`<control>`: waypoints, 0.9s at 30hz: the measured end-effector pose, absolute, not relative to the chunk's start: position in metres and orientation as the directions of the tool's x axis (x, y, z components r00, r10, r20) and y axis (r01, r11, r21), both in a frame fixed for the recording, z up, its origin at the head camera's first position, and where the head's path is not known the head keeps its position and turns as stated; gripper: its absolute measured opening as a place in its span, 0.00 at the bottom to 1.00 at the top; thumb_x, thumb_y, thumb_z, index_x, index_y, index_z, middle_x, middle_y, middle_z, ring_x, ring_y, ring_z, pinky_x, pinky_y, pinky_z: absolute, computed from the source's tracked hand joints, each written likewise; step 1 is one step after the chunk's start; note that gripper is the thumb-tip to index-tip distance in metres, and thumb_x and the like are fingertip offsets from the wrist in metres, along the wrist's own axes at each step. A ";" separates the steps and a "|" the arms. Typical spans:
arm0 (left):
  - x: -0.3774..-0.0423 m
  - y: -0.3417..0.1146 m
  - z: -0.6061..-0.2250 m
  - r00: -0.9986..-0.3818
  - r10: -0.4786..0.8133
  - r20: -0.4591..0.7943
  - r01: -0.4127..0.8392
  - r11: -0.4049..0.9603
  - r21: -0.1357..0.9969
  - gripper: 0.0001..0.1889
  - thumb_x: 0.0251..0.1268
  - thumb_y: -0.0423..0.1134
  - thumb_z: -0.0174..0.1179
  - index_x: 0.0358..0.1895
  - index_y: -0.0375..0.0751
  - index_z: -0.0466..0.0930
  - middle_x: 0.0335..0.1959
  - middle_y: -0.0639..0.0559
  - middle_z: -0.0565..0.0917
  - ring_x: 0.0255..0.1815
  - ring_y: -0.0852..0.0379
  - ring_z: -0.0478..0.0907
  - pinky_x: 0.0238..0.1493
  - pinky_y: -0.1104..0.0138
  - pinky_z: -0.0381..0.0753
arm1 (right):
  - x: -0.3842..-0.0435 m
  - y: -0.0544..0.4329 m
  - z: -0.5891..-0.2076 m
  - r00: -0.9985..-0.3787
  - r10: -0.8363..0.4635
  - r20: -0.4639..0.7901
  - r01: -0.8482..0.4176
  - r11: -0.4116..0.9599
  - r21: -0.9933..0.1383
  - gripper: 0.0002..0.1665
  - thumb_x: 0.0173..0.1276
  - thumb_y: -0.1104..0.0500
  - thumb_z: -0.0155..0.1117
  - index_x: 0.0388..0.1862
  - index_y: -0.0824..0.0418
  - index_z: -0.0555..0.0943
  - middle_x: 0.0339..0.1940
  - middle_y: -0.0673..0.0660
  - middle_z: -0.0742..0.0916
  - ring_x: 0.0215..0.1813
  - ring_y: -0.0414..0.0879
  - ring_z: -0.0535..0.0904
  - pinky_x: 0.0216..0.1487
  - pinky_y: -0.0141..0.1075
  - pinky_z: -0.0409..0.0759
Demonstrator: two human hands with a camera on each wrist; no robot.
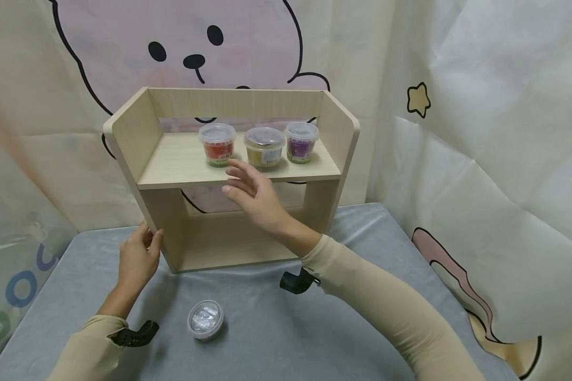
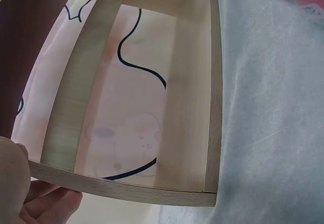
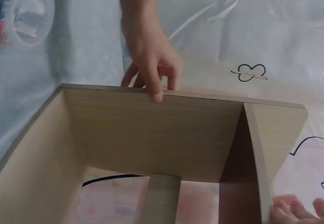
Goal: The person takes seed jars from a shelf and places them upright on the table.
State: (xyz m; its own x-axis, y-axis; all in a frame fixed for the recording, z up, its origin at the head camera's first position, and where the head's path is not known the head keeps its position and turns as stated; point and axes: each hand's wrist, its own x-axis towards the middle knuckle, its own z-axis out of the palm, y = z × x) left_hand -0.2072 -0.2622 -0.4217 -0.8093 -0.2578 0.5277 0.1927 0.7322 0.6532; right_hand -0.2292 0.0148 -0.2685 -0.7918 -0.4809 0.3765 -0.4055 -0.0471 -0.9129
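Shelf (image 1: pixel 238 103) steadied by left hand (image 1: pixel 138 256), left panel (image 1: pixel 134 138) pinched between thumb and fingers. Red tub (image 1: pixel 217 150), yellow tub (image 1: pixel 264 152), purple tub (image 1: pixel 301 146) set left to right on upper board (image 1: pixel 176 159). Right hand (image 1: pixel 255 194) held near red tub, fingers loosely extended, nothing grasped; contact unclear. Tub-shelving apparently in hand; for near tub (image 1: pixel 205 319) on table (image 1: pixel 267 333), lowered grasp seemingly called for.

The left hand (image 3: pixel 152 52) pinches the edge of the far side panel of a wooden shelf (image 3: pixel 152 128), thumb on the inner face, other fingers beyond it. At the near right, only the fingers of the right hand (image 3: pixel 297 214) show, beside a reddish clear item (image 3: pixel 285 198); contact is unclear. At the far left, a lidded tub (image 3: pixel 31 12) sits on the cloth-covered bench (image 3: pixel 93 37). A pale backdrop (image 3: pixel 288 37) with black line drawings hangs at the far right.
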 end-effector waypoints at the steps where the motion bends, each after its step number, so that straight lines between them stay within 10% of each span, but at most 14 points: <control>1: -0.207 -0.262 -0.422 -0.810 -0.256 0.528 0.194 0.732 0.653 0.10 0.74 0.33 0.56 0.54 0.34 0.78 0.46 0.25 0.86 0.46 0.29 0.87 0.45 0.38 0.84 | -0.230 0.013 -0.266 -0.793 -0.463 0.396 -0.419 -0.058 -0.906 0.34 0.76 0.66 0.55 0.78 0.67 0.60 0.75 0.69 0.72 0.77 0.60 0.69 0.76 0.41 0.71; 18: -0.208 -0.261 -0.423 -0.801 -0.270 0.534 0.194 0.727 0.658 0.11 0.74 0.33 0.56 0.54 0.34 0.78 0.47 0.27 0.86 0.46 0.32 0.87 0.46 0.41 0.84 | -0.245 -0.009 -0.239 -0.876 -0.379 0.299 -0.389 0.185 -0.903 0.50 0.74 0.50 0.60 0.85 0.53 0.43 0.86 0.51 0.55 0.86 0.45 0.45 0.86 0.45 0.46; 27: -0.208 -0.262 -0.423 -0.804 -0.270 0.529 0.191 0.726 0.660 0.11 0.75 0.33 0.55 0.54 0.33 0.78 0.48 0.27 0.86 0.46 0.32 0.87 0.46 0.41 0.84 | -0.257 -0.025 -0.234 -0.873 -0.368 0.321 -0.403 0.171 -0.899 0.39 0.75 0.52 0.59 0.78 0.56 0.55 0.72 0.53 0.71 0.76 0.44 0.65 0.80 0.40 0.62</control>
State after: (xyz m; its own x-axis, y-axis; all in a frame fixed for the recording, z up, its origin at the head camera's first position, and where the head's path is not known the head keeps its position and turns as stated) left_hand -0.2078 -0.2615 -0.4229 -0.8043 -0.2698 0.5295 0.1910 0.7263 0.6603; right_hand -0.2567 -0.0248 -0.2344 -0.8728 -0.3678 0.3209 -0.4027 0.1711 -0.8992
